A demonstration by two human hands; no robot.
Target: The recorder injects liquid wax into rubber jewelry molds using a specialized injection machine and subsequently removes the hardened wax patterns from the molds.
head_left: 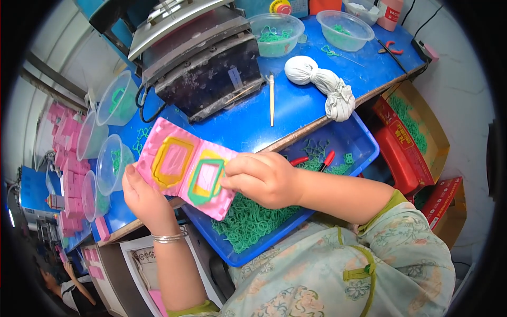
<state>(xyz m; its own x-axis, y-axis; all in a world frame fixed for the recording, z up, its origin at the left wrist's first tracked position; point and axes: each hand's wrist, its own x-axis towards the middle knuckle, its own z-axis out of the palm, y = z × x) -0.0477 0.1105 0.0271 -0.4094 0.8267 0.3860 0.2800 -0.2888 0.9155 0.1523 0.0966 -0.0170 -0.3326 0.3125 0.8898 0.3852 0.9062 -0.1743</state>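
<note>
My left hand [141, 196] grips the left end of an open pink mould [198, 148] with two facing halves, held over the desk's front edge. A yellow frame-shaped piece [161, 159] sits in the left half; the right half has a green frame-shaped piece [199, 195] over yellow. My right hand [264, 179] is closed at the mould's right side, fingertips on the green piece. Below both hands, a blue tray [371, 141] holds many thin green pieces [248, 222] and red-handled tools [327, 158].
The blue worktop [245, 124] carries a black machine [203, 76], plastic tubs [277, 47], a white cloth bundle [340, 103], a pale stick [272, 100] and pliers [388, 48]. Pink moulds [68, 185] are stacked left. Cartons [433, 137] stand right. A co-worker's arm [79, 285] shows lower left.
</note>
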